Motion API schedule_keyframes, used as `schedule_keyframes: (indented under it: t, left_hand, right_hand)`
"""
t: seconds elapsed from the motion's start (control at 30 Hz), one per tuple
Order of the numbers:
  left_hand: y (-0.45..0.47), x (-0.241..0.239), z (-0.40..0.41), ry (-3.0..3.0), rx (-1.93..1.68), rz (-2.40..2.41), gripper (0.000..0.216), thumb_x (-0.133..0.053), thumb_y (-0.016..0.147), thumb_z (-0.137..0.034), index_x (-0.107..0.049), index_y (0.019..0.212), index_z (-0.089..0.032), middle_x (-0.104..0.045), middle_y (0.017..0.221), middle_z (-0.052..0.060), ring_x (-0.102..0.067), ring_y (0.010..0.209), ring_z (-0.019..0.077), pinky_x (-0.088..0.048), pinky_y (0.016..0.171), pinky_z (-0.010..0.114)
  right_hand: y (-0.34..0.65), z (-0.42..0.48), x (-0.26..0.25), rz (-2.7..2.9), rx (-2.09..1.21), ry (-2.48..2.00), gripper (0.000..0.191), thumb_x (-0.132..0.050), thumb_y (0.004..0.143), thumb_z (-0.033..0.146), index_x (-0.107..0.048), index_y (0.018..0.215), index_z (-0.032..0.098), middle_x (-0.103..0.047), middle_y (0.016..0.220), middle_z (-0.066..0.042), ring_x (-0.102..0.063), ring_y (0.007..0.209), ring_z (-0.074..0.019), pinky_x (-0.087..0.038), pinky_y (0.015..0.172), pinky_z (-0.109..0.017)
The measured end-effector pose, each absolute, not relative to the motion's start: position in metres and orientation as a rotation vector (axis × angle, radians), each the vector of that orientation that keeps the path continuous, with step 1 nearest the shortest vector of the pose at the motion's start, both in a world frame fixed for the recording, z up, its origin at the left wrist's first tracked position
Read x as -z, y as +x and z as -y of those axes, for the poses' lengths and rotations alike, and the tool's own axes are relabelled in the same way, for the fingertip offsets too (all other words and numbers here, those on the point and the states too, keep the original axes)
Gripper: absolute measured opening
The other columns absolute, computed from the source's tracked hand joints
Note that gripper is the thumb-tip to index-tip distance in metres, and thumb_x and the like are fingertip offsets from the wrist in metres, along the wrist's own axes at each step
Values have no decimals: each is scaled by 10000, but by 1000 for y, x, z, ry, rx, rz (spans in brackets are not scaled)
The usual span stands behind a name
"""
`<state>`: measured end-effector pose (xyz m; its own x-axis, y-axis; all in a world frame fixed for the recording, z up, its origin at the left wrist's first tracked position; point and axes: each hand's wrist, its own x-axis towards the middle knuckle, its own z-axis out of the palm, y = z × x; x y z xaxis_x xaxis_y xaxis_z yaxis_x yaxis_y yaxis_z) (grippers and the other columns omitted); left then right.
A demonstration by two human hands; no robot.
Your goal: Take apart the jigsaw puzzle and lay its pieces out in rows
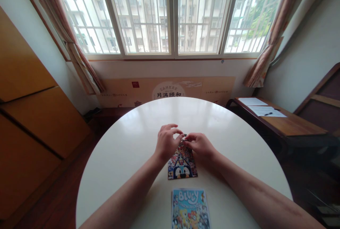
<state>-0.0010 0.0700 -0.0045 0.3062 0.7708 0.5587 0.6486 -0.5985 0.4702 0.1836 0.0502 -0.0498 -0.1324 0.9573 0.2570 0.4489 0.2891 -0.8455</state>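
A small colourful jigsaw puzzle (182,165) with a blue cartoon dog lies on the round white table (127,151) in front of me. Both hands meet at its far edge. My left hand (166,142) has its fingers curled in a pinch, and my right hand (199,146) pinches too; between their fingertips sits a small dark puzzle piece (183,136). A blue picture card (190,208) with cartoon characters lies nearer to me, at the table's front edge.
A wooden side desk (289,124) with white papers (265,110) and a pen stands to the right. Orange cabinets (32,122) line the left wall. A barred window with curtains is ahead, and a printed board (167,91) leans below it.
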Motion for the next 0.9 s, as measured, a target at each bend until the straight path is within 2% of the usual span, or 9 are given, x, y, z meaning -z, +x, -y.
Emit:
schedule_keyframes:
  t: [0.1,0.23,0.5,0.67,0.8,0.9]
  left_hand:
    - [-26,-1,-87,2287,-1063,-1530,139,-675,872,-293,-794,906,-229,-703,1160,73,-575,1161,281,-427,1056,450]
    - [-51,3,-104,2236,-803,-1802,177,-650,878,-326,-804,907,-245,-688,1221,69,-571,1188,299,-417,1065,455]
    - [-47,19,-108,2307,-687,-1915,139,-674,855,-351,-796,866,-285,-674,1241,48,-549,1196,307,-391,1052,487]
    - [-44,13,-102,2386,-816,-1827,159,-672,868,-300,-782,962,-234,-688,1196,78,-568,1132,305,-420,1013,472]
    - [-34,10,-90,2495,-835,-1492,150,-649,902,-283,-788,936,-237,-726,1063,54,-593,1037,269,-460,952,435]
    - [-27,12,-85,2511,-824,-1420,109,-685,880,-270,-789,895,-238,-729,1043,49,-589,1032,276,-461,940,451]
  right_hand:
    - [185,-51,52,1700,-826,-1277,220,-648,811,341,-730,875,148,-737,844,-53,-677,795,-173,-501,715,-243]
    - [189,-50,51,1671,-855,-1291,233,-656,797,361,-717,855,144,-732,824,-60,-680,781,-184,-508,696,-254]
    - [197,-51,48,1656,-824,-1310,254,-668,786,387,-713,871,152,-731,852,-66,-679,811,-193,-515,726,-276]
    - [199,-51,50,1672,-787,-1294,254,-668,796,397,-712,872,159,-730,868,-67,-678,833,-197,-529,740,-283]
    - [203,-53,52,1690,-753,-1281,242,-656,814,394,-712,879,169,-727,866,-55,-674,824,-184,-530,742,-276]
    - [205,-54,51,1701,-721,-1285,240,-647,821,395,-708,879,170,-724,862,-54,-668,815,-180,-526,741,-275]
